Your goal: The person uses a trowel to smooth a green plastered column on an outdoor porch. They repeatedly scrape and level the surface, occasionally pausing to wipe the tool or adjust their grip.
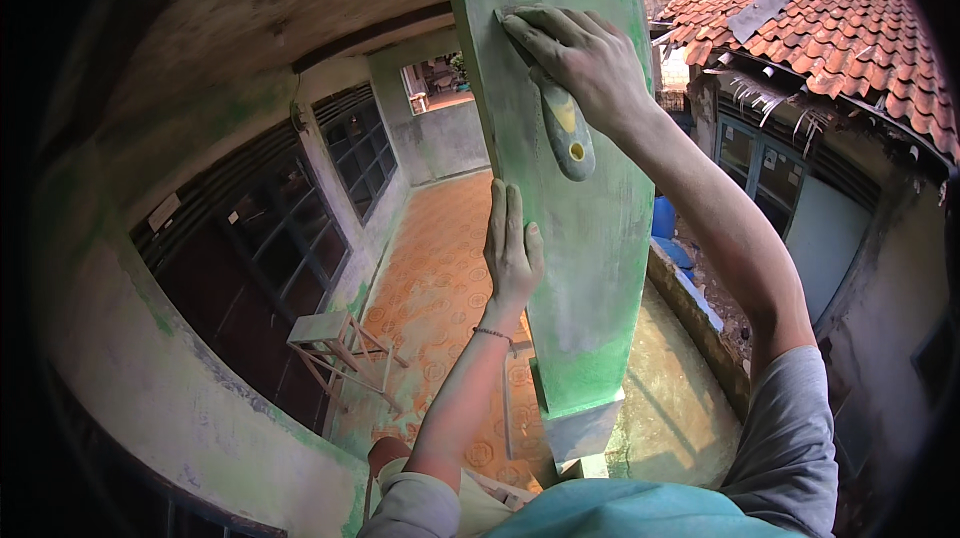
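Note:
A square pillar (590, 268) with patchy green and grey faces rises in front of me. High on it, my right hand (590, 63) is closed round a putty knife, pressing its blade against the pillar near the left edge. The knife's worn grey and yellow handle (567, 133) points downward and has a hole at its end; most of the blade is hidden under my fingers. Lower down, my left hand (513, 248) lies against the pillar's left edge with fingers stretched upward, holding nothing. Dust coats both hands.
Left of the pillar, a wooden stool (330, 328) stands on the orange tiled porch floor (440, 258), beside a wall with dark windows (290, 223). To the right are a low wall (690, 308), blue containers (665, 223) and a house with a tiled roof (850, 28).

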`<action>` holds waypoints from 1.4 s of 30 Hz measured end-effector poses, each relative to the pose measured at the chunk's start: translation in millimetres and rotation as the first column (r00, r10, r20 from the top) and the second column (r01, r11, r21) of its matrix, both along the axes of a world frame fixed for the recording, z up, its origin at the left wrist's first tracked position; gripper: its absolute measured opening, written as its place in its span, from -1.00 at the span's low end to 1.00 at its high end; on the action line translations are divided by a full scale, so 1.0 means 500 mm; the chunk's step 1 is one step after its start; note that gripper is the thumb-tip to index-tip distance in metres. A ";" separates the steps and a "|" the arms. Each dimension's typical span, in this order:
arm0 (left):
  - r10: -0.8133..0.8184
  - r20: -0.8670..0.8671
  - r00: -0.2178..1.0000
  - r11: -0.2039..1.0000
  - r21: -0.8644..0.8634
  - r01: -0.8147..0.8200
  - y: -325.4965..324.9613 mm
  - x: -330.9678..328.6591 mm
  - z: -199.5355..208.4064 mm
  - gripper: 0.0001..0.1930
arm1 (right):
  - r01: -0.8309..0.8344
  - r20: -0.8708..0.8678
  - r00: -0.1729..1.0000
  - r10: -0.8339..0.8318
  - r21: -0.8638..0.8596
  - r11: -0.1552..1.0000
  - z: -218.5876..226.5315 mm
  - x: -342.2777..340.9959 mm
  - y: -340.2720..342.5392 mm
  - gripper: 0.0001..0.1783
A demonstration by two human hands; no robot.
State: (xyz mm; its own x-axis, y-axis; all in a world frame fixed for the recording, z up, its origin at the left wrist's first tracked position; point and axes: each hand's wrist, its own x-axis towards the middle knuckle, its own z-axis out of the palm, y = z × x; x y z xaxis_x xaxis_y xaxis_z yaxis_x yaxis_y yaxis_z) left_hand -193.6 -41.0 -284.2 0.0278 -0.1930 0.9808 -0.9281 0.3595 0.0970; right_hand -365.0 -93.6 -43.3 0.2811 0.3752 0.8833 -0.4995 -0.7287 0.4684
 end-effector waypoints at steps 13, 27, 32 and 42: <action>-0.127 0.019 0.992 0.990 -0.056 0.128 -0.012 0.023 -0.013 -0.41 | 0.004 -0.025 1.000 -0.006 -0.077 0.997 0.160 0.040 0.024 -0.65; -0.189 -0.034 0.981 0.982 -0.010 0.189 -0.013 0.010 -0.011 -0.41 | -0.008 -0.011 1.000 0.008 0.015 1.000 0.216 0.055 0.045 -0.64; -0.194 -0.026 0.981 0.980 -0.035 0.193 -0.021 0.018 -0.013 -0.40 | 0.065 -0.040 0.997 -0.065 -0.021 0.998 0.196 0.058 0.015 -0.65; -0.187 -0.009 0.982 0.982 -0.041 0.186 -0.019 0.026 -0.020 -0.40 | 0.076 -0.005 0.997 -0.076 -0.043 0.996 0.171 0.079 0.061 -0.66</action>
State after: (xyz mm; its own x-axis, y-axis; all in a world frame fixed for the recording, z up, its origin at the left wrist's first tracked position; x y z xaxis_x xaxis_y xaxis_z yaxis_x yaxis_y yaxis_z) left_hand -180.4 -50.5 -294.4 0.0079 -0.1568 0.9876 -0.8430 0.5301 0.0909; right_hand -325.5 -63.2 42.4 0.3157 0.3902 0.8649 -0.5499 -0.6676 0.5019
